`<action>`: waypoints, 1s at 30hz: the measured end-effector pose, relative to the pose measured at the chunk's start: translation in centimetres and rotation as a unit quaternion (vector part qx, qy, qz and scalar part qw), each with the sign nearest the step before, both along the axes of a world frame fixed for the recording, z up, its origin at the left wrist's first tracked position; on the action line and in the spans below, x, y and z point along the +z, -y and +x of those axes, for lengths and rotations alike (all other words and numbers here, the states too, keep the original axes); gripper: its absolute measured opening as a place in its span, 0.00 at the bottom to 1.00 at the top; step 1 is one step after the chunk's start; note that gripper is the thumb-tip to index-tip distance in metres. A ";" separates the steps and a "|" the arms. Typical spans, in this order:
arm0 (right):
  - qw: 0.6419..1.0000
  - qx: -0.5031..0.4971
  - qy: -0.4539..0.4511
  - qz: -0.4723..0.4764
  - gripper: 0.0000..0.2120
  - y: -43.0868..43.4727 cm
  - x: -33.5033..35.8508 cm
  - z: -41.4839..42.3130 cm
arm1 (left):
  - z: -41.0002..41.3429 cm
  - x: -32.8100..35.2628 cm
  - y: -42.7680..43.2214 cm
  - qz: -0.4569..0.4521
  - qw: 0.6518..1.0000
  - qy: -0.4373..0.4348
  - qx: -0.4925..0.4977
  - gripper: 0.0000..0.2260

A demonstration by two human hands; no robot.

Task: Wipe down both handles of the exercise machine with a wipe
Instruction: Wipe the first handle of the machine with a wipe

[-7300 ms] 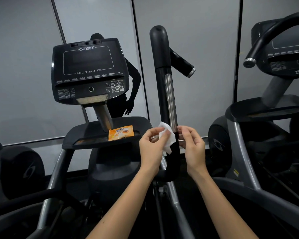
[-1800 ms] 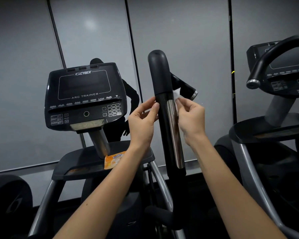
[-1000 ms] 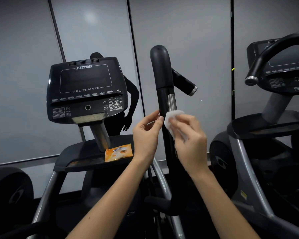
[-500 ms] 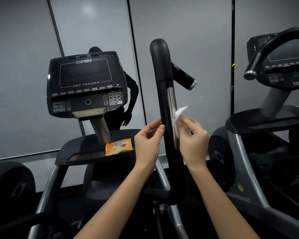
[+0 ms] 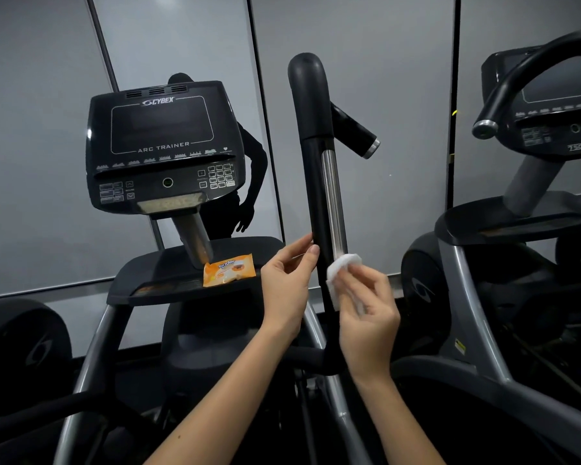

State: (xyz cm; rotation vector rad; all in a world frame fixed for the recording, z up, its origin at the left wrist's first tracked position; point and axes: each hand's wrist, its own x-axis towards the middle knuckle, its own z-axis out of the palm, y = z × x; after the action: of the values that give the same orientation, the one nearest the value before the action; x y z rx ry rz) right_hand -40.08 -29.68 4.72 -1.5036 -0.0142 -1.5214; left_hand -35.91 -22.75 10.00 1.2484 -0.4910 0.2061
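An upright black handle (image 5: 317,182) with a long silver strip rises in front of me, right of centre. My right hand (image 5: 366,307) presses a crumpled white wipe (image 5: 341,275) against the handle's lower right side, near the bottom end of the strip. My left hand (image 5: 287,283) is on the handle's left side, fingertips resting on it at the same height, holding nothing. A second, short black handle (image 5: 354,130) with a silver cap sticks out behind the upright one.
The machine's black console (image 5: 161,142) stands to the left above a tray (image 5: 148,280) that carries an orange wipe packet (image 5: 228,268). Another machine with a curved black bar (image 5: 524,78) is close on the right. Grey panels and frame tubes surround me.
My right hand has slid the wipe down the handle from the middle of the silver strip to its lower end. My left hand followed downward along the left side.
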 end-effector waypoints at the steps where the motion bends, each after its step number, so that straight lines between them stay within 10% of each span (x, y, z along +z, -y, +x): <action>1: 0.999 -0.019 0.004 -0.032 0.14 0.0 0.0 0.1 | -0.1 -0.1 0.0 -0.001 1.000 -0.003 0.002 0.08; 11: 0.955 0.203 -0.063 0.209 0.11 2.2 3.1 0.4 | -0.9 -1.2 -0.4 -0.019 1.000 0.004 -0.018 0.06; 30: 0.957 0.246 -0.085 0.128 0.14 1.5 1.9 -2.9 | -0.6 -0.7 -1.6 0.098 0.994 0.001 0.052 0.02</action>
State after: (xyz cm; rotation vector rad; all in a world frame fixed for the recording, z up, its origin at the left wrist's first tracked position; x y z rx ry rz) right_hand -43.00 -31.19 6.64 -1.2964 -0.0820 -0.9527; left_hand -36.51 -21.19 9.29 1.4667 -0.4572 0.2523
